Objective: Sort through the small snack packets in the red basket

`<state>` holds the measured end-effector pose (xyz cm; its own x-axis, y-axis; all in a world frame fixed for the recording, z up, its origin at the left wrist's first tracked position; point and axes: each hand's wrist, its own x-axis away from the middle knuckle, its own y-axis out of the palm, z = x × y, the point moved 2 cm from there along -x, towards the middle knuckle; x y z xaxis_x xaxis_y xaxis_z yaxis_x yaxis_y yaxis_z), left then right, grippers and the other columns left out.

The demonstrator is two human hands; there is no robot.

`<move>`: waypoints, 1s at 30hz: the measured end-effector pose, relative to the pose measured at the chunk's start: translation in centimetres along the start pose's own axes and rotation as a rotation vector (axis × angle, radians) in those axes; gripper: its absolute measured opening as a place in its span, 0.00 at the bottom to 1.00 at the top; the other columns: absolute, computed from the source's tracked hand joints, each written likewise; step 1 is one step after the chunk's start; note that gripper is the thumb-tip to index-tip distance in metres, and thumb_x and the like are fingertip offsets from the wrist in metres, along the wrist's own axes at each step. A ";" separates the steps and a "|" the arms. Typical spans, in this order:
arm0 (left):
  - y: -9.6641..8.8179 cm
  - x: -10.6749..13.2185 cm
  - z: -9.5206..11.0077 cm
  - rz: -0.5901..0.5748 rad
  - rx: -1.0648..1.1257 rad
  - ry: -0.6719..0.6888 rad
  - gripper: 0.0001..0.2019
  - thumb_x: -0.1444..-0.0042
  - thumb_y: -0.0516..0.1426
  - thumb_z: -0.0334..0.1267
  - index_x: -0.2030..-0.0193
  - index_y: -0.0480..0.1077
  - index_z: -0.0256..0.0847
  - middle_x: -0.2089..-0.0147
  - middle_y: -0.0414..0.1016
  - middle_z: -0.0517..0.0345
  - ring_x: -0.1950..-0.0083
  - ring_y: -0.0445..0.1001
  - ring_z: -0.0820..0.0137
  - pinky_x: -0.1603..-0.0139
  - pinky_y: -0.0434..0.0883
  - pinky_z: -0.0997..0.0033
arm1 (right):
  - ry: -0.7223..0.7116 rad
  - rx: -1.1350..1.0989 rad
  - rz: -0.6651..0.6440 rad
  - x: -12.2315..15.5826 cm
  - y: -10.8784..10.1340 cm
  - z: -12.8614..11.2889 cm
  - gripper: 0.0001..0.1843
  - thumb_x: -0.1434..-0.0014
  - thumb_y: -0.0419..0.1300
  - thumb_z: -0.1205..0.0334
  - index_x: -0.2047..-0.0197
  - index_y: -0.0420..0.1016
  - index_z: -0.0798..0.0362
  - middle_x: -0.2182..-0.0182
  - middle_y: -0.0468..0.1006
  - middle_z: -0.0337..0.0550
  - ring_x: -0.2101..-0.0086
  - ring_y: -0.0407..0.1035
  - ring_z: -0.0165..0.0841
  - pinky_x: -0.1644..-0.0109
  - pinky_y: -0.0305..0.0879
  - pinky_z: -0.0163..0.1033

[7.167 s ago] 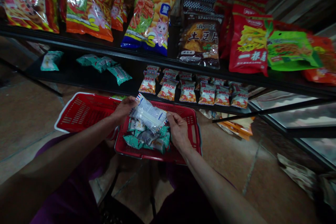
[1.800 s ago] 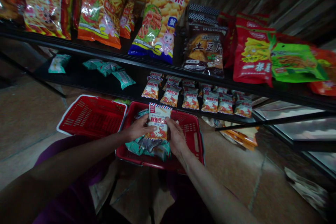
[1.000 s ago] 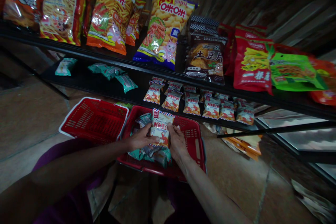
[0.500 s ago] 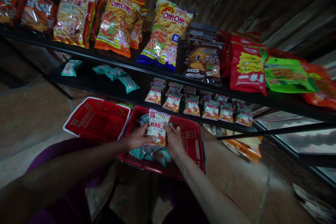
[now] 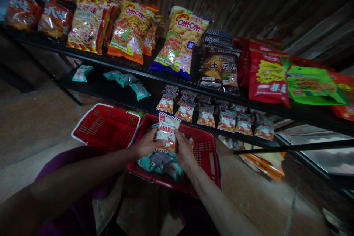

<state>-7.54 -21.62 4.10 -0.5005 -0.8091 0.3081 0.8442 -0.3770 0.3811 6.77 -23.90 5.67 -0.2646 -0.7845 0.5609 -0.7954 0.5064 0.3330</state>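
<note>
Between my two hands is a small white and orange snack packet (image 5: 167, 129) with a striped top edge, its printed front facing up. My left hand (image 5: 148, 143) grips its left side, thumb across the lower front. On its right side, my right hand (image 5: 183, 148) pinches the packet, thumb on the front. Both hands are over a red shopping basket (image 5: 214, 162), which holds several teal snack packets (image 5: 159, 162) beneath them. Matching white and orange packets (image 5: 186, 110) stand in rows on the lower shelf (image 5: 110, 91), just beyond the basket.
A second red basket (image 5: 103, 123) with a white rim sits to the left. A few teal packets (image 5: 139, 90) lie on the lower shelf's left part. Larger snack bags (image 5: 179, 40) line the upper shelf (image 5: 129, 67). Orange packaging (image 5: 262, 164) lies on the floor at right.
The whole scene has shifted slightly right and down in view. Both hands still hold the same packet over the basket, with little change in their grip.
</note>
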 end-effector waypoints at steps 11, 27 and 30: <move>-0.5 0.1 2.0 0.173 0.066 -0.009 0.27 0.54 0.66 0.39 0.48 0.64 0.38 0.50 0.75 0.47 0.52 0.75 0.61 0.46 0.70 0.55 | 0.005 0.096 -0.025 0.8 1.0 0.9 0.22 0.65 0.72 0.45 0.68 0.79 0.50 0.68 0.81 0.38 0.65 0.72 0.33 0.61 0.67 0.37; -1.2 -2.4 2.3 0.261 -0.103 -0.016 0.28 0.47 0.61 0.39 0.39 0.61 0.42 0.50 0.74 0.49 0.63 0.74 0.70 0.70 0.71 0.76 | -0.066 0.188 -0.063 -0.5 0.8 0.9 0.22 0.64 0.73 0.51 0.64 0.79 0.51 0.65 0.80 0.40 0.68 0.70 0.30 0.66 0.66 0.34; -1.4 -3.1 3.5 0.273 -0.162 -0.038 0.28 0.47 0.60 0.37 0.38 0.61 0.41 0.49 0.74 0.48 0.66 0.73 0.71 0.77 0.67 0.79 | -0.088 0.191 -0.098 -1.1 1.6 0.7 0.22 0.64 0.73 0.55 0.62 0.79 0.51 0.65 0.81 0.39 0.68 0.70 0.29 0.66 0.65 0.33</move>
<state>-7.83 -16.99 5.67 -0.2557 -0.8738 0.4135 0.9663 -0.2180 0.1370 5.41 -22.49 5.10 -0.2211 -0.8591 0.4616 -0.9063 0.3558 0.2282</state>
